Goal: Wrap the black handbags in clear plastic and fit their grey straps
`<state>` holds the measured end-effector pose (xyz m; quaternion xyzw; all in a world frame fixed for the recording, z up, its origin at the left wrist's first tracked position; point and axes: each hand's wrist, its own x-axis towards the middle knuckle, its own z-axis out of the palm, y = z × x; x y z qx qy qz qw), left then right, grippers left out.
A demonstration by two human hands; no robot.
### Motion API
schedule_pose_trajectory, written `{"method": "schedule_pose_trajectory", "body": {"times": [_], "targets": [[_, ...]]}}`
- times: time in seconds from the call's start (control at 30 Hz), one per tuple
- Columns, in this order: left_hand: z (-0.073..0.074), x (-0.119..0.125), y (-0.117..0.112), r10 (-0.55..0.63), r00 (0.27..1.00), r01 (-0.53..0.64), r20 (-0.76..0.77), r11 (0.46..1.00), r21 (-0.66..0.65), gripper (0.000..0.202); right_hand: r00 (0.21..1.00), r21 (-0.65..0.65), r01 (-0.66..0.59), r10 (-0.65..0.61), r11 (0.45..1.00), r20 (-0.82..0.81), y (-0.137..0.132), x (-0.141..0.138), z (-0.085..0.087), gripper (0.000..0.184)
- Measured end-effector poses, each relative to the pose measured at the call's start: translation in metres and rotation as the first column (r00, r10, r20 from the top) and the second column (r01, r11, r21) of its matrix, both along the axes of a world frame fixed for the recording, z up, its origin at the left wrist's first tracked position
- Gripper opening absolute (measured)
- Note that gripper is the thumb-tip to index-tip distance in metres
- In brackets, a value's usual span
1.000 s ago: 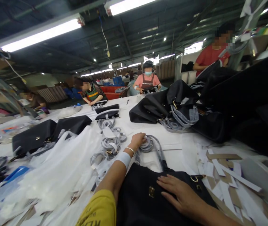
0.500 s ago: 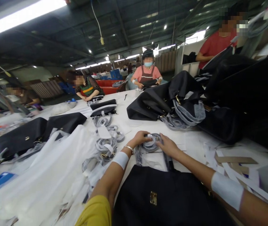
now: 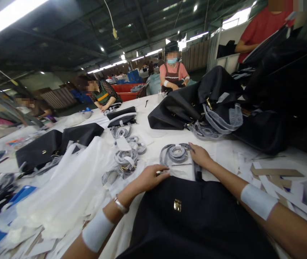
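Note:
A black handbag (image 3: 207,212) with a gold clasp (image 3: 177,205) lies in front of me at the bottom of the view. My left hand (image 3: 150,178) rests at its upper left edge, fingers stretched out to the right. Beyond the bag's top edge lies a coiled strap (image 3: 177,153) in greyish wrapping, with a small white band on it. The bag's wrapped handle (image 3: 195,167) loops around the coil. My right hand (image 3: 199,155) is closed at the right side of that handle, its fingertips beside the coil.
More wrapped strap coils (image 3: 126,158) lie left of my hands. White sheeting (image 3: 69,187) and black bags (image 3: 40,149) are farther left. A pile of black bags (image 3: 175,108) stands ahead right, with paper strips (image 3: 277,172) nearer. Several co-workers, one in a brown apron (image 3: 172,72), are around the table.
My left hand has left the coiled strap and come back to the bag's upper left edge. My right hand has moved from the coil onto the handle's right side. The view has shifted slightly.

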<state>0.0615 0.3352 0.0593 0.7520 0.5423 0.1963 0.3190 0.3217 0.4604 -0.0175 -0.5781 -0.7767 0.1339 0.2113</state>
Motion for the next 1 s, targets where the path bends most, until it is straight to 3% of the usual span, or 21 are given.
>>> {"method": "schedule_pose_trajectory", "body": {"times": [0.07,0.13,0.2,0.27,0.33,0.4,0.53,0.67,0.73,0.8,0.9,1.0], "targets": [[0.01,-0.011,-0.044,0.048,0.997,-0.044,0.068,0.997,-0.063,0.039,1.0,-0.018,-0.031,0.031,0.999,-0.003,-0.013,0.01,0.013,0.057],[0.022,-0.024,-0.086,0.198,0.97,-0.171,0.141,0.968,-0.183,0.045,0.997,-0.035,-0.075,0.075,0.997,-0.004,-0.039,0.028,0.032,0.056],[0.034,-0.036,-0.127,0.312,0.928,-0.24,0.203,0.918,-0.315,0.051,0.989,-0.076,-0.147,0.146,0.986,-0.02,-0.08,0.051,0.057,0.05],[0.042,-0.044,-0.165,0.339,0.904,-0.229,0.263,0.9,-0.372,0.058,0.962,-0.171,-0.269,0.257,0.948,-0.089,-0.131,0.074,0.085,0.053],[0.044,-0.045,-0.199,0.324,0.901,-0.227,0.289,0.918,-0.324,0.065,0.931,-0.263,-0.362,0.334,0.894,-0.144,-0.187,0.094,0.108,0.05],[0.042,-0.04,-0.223,0.31,0.917,-0.256,0.25,0.94,-0.226,0.072,0.888,-0.269,-0.46,0.436,0.846,-0.146,-0.236,0.104,0.12,0.048],[0.037,-0.024,-0.245,0.362,0.925,-0.359,0.118,0.932,-0.05,0.068,0.842,-0.05,-0.54,0.539,0.84,-0.021,-0.292,0.102,0.108,0.061],[0.038,-0.013,-0.254,0.382,0.913,-0.389,0.143,0.921,0.027,0.059,0.815,0.134,-0.579,0.574,0.804,0.08,-0.298,0.095,0.093,0.059],[0.034,-0.011,-0.262,0.388,0.9,-0.407,0.197,0.911,0.064,0.062,0.793,0.187,-0.609,0.598,0.771,0.114,-0.292,0.091,0.099,0.057],[0.024,-0.009,-0.27,0.42,0.868,-0.456,0.266,0.885,0.091,0.079,0.759,0.211,-0.649,0.638,0.731,0.125,-0.281,0.081,0.112,0.049],[0.004,-0.006,-0.28,0.492,0.772,-0.549,0.403,0.836,0.03,0.107,0.684,0.192,-0.724,0.725,0.662,0.078,-0.253,0.046,0.131,0.038],[-0.007,-0.004,-0.284,0.527,0.685,-0.593,0.503,0.804,-0.035,0.105,0.595,0.153,-0.797,0.803,0.584,0.034,-0.215,-0.012,0.139,0.038]]}}
